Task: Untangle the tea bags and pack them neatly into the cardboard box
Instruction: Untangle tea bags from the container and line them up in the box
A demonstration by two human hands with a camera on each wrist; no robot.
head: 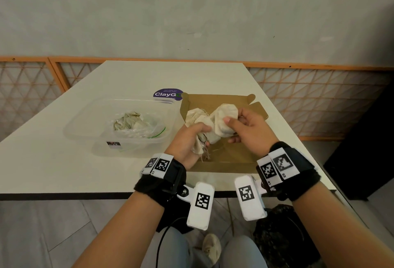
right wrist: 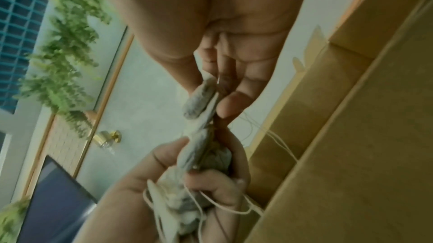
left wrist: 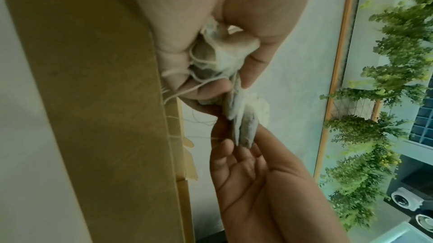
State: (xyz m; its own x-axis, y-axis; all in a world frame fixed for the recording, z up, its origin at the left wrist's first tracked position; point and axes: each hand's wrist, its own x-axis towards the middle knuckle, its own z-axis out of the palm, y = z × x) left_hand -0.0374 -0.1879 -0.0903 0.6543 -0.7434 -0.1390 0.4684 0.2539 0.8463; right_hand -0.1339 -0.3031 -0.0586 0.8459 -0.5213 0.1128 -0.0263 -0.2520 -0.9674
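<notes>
A tangled clump of cream tea bags (head: 210, 121) with loose white strings is held above the open brown cardboard box (head: 232, 157). My left hand (head: 189, 140) grips the lower part of the clump (left wrist: 218, 56), strings trailing from its fingers. My right hand (head: 241, 125) pinches one tea bag (head: 226, 114) at the clump's right end between thumb and fingers; that tea bag (right wrist: 199, 99) shows edge-on in the right wrist view. The box's inside is partly hidden by both hands.
A clear plastic tub (head: 85, 127) left of the box holds more tea bags (head: 130, 120) in a plastic bag. A purple ClayGo sticker (head: 166, 94) lies behind them on the white table (head: 53, 161). The table's near edge runs under my wrists.
</notes>
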